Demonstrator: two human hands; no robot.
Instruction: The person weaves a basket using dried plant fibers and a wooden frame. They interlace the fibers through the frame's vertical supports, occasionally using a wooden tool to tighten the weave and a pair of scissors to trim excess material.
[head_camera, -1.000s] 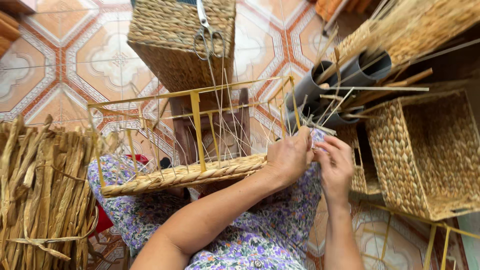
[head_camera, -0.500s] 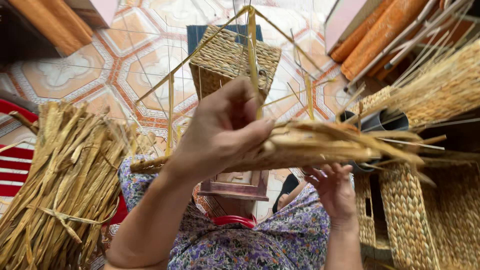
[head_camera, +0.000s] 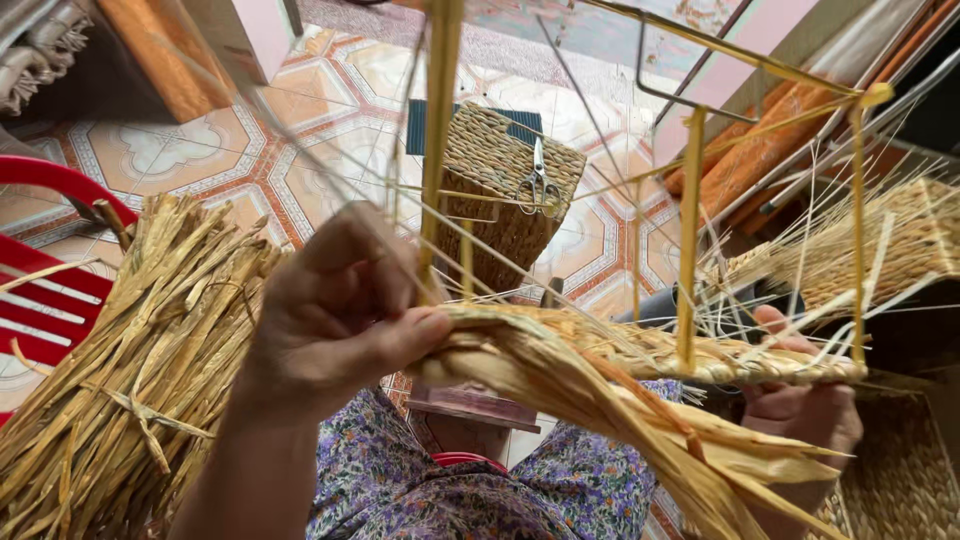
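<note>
Head view, left to right: straw bundle (head_camera: 120, 390) at left; left hand (head_camera: 335, 310) closed on woven rim (head_camera: 600, 350) of yellow wire frame (head_camera: 690, 230); right hand (head_camera: 805, 400) grips it from beneath, near right.

Patterned orange-and-cream tiled floor (head_camera: 250, 150), red plastic chair (head_camera: 50, 300) at left, pink wall (head_camera: 250, 30) beyond.
</note>
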